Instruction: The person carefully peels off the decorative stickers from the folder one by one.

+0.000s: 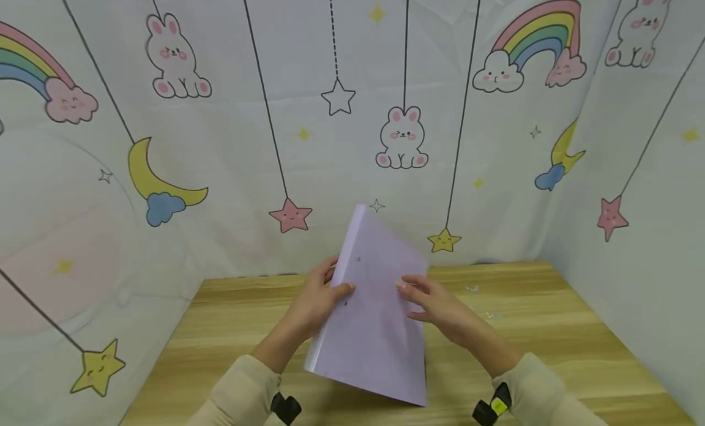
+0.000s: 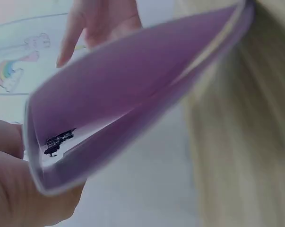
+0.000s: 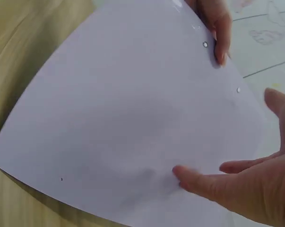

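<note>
A light purple file binder (image 1: 380, 334) is held up, tilted, over the table in the head view. My left hand (image 1: 319, 294) grips it at the spine, thumb on the front cover. My right hand (image 1: 440, 303) is at the opposite side, its fingers spread and loosely bent, fingertips right at the cover. From the left wrist, the binder's end (image 2: 133, 75) shows the covers parted, with a dark metal clip (image 2: 59, 142) inside near the spine. In the right wrist view small rivets (image 3: 205, 44) dot the cover beside the spine.
The wood-grain table (image 1: 231, 328) lies beneath the hands. Several small clear, shiny pieces (image 1: 492, 316) lie on it to the right of the binder. A white cloth (image 1: 231, 138) printed with bunnies, stars and rainbows hangs behind and at both sides.
</note>
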Available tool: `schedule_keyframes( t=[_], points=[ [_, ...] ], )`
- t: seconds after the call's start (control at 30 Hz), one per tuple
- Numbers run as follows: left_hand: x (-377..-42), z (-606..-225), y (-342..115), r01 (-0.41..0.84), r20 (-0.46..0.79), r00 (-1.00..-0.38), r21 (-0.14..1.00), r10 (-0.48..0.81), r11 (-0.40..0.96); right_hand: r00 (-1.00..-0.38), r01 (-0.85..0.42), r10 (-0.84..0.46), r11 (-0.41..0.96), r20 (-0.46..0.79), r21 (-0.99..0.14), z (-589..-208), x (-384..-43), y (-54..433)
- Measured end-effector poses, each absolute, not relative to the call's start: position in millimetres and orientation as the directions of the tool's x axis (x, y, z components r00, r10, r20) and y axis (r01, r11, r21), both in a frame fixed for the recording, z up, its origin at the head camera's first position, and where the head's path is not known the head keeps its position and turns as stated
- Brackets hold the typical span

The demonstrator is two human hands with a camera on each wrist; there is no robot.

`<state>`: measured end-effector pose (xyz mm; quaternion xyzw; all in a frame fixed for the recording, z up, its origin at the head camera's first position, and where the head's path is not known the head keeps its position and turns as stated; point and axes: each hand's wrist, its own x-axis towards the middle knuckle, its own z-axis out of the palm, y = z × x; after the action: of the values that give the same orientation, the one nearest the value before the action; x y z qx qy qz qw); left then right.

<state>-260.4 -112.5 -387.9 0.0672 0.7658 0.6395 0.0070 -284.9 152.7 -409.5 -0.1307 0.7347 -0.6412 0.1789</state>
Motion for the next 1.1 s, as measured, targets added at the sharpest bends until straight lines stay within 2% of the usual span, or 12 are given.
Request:
schedule_keyframes(
  t=[0.17,0.33,0.53,0.67,0.73,0.87,0.93,1.1],
  points=[
    [-250.6,-356.5,-105.3,0.257,0.223,-0.966,0.895,0.132,0.365,-0.877,0.113,-0.479,-0.134,-0.036,-0.984,-390.2,-286.2,162.2],
    [-230.7,-339.6,-92.8,0.416,0.362,-0.909,0.783,0.205,0.463,-0.848,0.176,-0.53,-0.322,0.023,-0.93,-380.9,-286.3,174.9],
    [-212.1,-344.2,-78.5,0.636,0.546,-0.76,0.517,0.352,0.573,-0.798,0.209,-0.587,-0.479,0.134,-0.852,-381.5,-287.5,192.4],
    [-208.8,-359.5,-77.3,0.723,0.59,-0.663,0.345,0.461,0.598,-0.775,0.228,-0.597,-0.569,0.206,-0.79,-383.0,-289.3,206.6],
    [-210.5,-367.7,-80.7,0.753,0.602,-0.616,0.258,0.508,0.605,-0.796,0.229,-0.577,-0.569,0.185,-0.79,-382.2,-290.7,213.7],
    [-217.5,-381.5,-89.1,0.801,0.603,-0.509,0.068,0.615,0.595,-0.86,0.252,-0.51,-0.478,0.032,-0.841,-377.4,-291.8,222.9],
    [-220.5,-386.4,-91.3,0.814,0.591,-0.465,-0.008,0.66,0.58,-0.872,0.277,-0.488,-0.42,-0.042,-0.864,-376.0,-291.3,225.0],
    [-225.6,-393.7,-92.9,0.809,0.545,-0.418,-0.141,0.727,0.571,-0.874,0.304,-0.465,-0.301,-0.139,-0.904,-378.6,-286.2,226.2]
  ],
)
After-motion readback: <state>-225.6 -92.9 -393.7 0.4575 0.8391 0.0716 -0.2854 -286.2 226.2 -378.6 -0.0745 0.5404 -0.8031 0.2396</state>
